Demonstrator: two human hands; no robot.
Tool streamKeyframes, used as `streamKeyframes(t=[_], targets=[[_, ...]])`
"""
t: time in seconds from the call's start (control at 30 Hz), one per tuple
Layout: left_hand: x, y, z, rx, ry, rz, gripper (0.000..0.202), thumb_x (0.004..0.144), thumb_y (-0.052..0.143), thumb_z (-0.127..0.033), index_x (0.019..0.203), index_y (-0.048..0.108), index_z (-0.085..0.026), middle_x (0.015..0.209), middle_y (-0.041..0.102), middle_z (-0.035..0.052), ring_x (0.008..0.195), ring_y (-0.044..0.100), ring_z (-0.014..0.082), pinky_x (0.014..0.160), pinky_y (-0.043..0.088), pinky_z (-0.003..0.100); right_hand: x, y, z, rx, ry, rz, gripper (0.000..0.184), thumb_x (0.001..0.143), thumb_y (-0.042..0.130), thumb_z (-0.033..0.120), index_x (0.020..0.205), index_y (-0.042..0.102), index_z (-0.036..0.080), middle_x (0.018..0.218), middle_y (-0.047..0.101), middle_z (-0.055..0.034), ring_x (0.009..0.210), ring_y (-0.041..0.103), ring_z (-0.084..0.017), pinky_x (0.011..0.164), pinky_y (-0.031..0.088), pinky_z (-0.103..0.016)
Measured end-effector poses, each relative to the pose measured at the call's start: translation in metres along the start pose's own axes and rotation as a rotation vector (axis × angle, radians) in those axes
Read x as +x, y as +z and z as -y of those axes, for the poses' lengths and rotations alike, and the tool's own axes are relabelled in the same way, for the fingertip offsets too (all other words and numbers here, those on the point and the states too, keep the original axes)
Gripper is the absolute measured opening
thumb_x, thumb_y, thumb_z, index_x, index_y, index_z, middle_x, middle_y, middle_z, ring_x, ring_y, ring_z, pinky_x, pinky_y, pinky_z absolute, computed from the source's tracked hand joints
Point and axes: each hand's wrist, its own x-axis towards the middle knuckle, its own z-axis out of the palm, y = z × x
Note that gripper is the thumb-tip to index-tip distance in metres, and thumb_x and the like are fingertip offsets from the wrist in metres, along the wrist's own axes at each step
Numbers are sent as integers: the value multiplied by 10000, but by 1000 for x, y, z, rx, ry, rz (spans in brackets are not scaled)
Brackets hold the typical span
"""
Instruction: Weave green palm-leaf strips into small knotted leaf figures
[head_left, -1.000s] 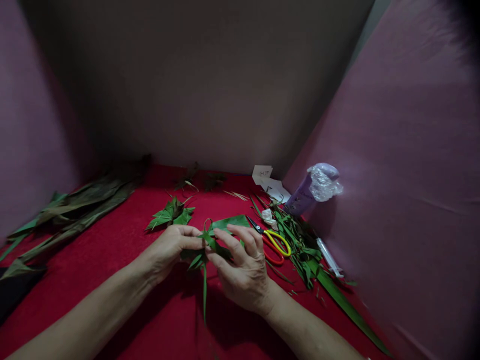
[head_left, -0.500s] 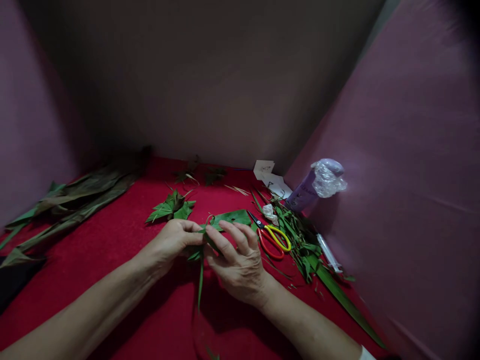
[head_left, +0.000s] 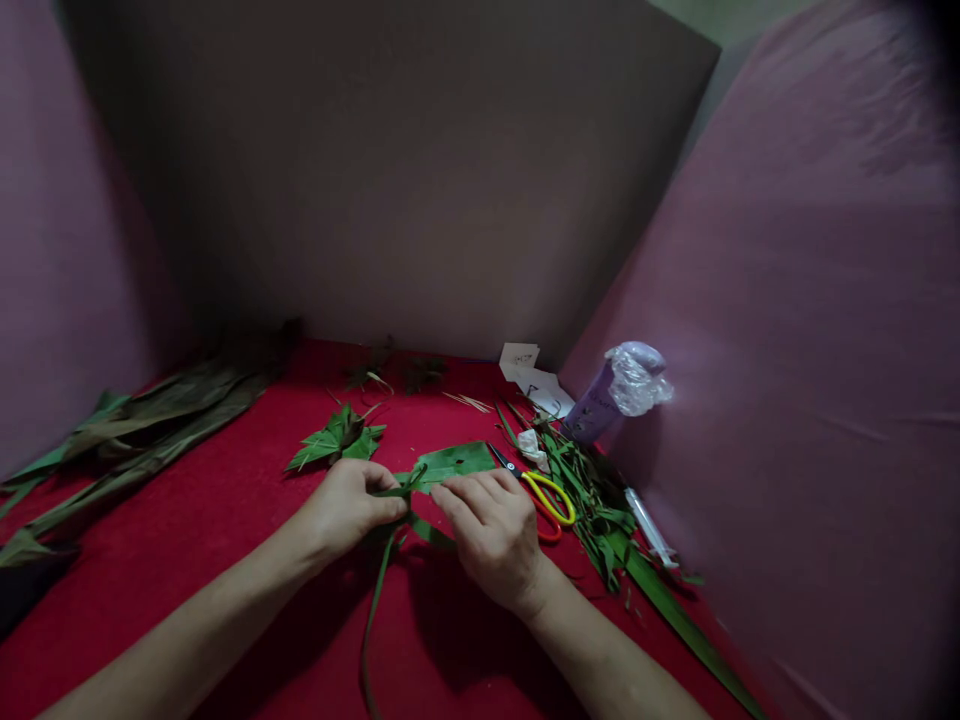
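Observation:
My left hand (head_left: pixel 349 508) pinches a small bundle of green leaf strips between thumb and fingers. One thin leaf strip (head_left: pixel 377 590) trails down from it toward the front edge. Another green leaf strip (head_left: pixel 431 532) spans from that pinch to my right hand (head_left: pixel 495 540), whose fingers are curled closed around its end. Just beyond both hands lies a broad cut leaf piece (head_left: pixel 461 459). Scissors (head_left: pixel 553 497) with one yellow and one red handle rest right of my right hand, partly covered by it. A pointed folded-leaf piece (head_left: pixel 335 438) sits past my left hand.
Leaf scraps (head_left: pixel 589 500) pile up at the right, with a clear syringe-like tube (head_left: pixel 651 530) alongside. A purple container (head_left: pixel 592 408) topped with crumpled plastic stands behind. White cards (head_left: pixel 544 388), thin sticks (head_left: pixel 469 402) and long dried leaves (head_left: pixel 157 430) lie around on the red cloth (head_left: pixel 247 640).
My right hand has drawn slightly away from my left, and its spread fingers have curled in. The leaf strip now stretches between both hands. The view has tilted a little.

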Motion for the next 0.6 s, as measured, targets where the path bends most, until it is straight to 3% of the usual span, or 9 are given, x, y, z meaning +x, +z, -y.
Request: streamKeyframes(t=[0.17,0.37,0.5,0.6], targets=[[-4,0,1,145,22,115,107,590,585,-257,567,545,-161,453,498,-48,425,417,104,430,281,228,6,-9,-5,98,108,164,155,874,463,149,899,612,179,889,646,-62,820,555,-173,705,361,-314],[-11,-5,0,262,77,277,49,600,565,-198,560,564,-169,480,465,-63,472,388,99,446,241,214,12,-23,-3,544,423,349,173,859,511,222,706,572,170,636,567,24,590,499,-99,551,347,-216],[-17,-6,-6,266,98,439,34,628,551,-193,610,572,-173,511,480,-59,484,382,103,462,250,217,13,-24,0,561,498,264,161,852,521,237,710,566,174,625,550,29,586,493,-102,557,370,-216],[-19,-6,-11,208,51,518,43,619,565,-194,597,581,-162,515,494,-46,490,381,107,474,252,222,15,-27,-1,474,402,158,95,837,520,186,901,589,171,843,617,-37,764,554,-147,688,430,-265]])
